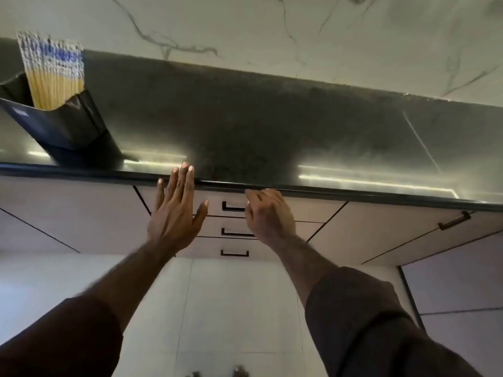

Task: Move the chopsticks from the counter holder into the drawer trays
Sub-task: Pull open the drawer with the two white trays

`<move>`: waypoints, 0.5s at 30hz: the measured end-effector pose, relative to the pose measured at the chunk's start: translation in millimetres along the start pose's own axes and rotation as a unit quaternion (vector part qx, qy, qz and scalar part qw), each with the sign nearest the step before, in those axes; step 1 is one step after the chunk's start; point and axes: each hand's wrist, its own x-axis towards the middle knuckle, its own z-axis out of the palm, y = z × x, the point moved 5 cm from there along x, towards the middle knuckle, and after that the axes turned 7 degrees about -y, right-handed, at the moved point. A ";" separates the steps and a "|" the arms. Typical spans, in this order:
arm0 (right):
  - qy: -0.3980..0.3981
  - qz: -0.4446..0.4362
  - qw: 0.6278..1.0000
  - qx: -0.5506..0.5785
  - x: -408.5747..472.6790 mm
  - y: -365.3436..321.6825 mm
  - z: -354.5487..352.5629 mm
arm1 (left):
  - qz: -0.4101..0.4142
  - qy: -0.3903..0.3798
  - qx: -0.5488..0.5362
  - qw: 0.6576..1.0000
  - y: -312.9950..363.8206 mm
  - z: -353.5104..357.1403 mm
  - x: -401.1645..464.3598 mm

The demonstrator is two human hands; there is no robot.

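A bundle of yellow chopsticks (53, 74) with blue-patterned tops stands in a black holder (62, 123) at the far left of the dark counter (245, 118). Below the counter edge are three shut drawers with black handles, stacked one above another; the top drawer handle (232, 207) is partly hidden. My left hand (174, 210) is flat with straight fingers, its tips over the counter edge. My right hand (268, 213) is blurred, with its fingers curled at the right end of the top drawer handle. Whether it grips the handle is unclear.
A marble-patterned wall (272, 31) rises behind the counter. Pale cabinet doors flank the drawers, one with a dark bar handle (454, 221) at the right. The light tiled floor (231, 308) lies below, between my forearms.
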 end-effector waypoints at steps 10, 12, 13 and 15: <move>-0.175 0.120 0.977 -0.024 23.1 28.3 116.5 | -0.025 -0.059 -0.016 0.998 -47.7 99.4 -18.8; -0.235 0.149 0.960 -0.025 25.0 36.8 137.8 | -0.035 -0.061 -0.026 0.997 -54.4 112.1 -23.1; -0.263 0.164 0.951 -0.018 25.0 40.9 148.5 | -0.041 -0.063 -0.028 0.997 -57.6 116.6 -24.4; -0.272 0.182 0.945 -0.013 25.9 44.8 161.3 | -0.050 -0.064 -0.034 0.996 -63.1 122.5 -26.4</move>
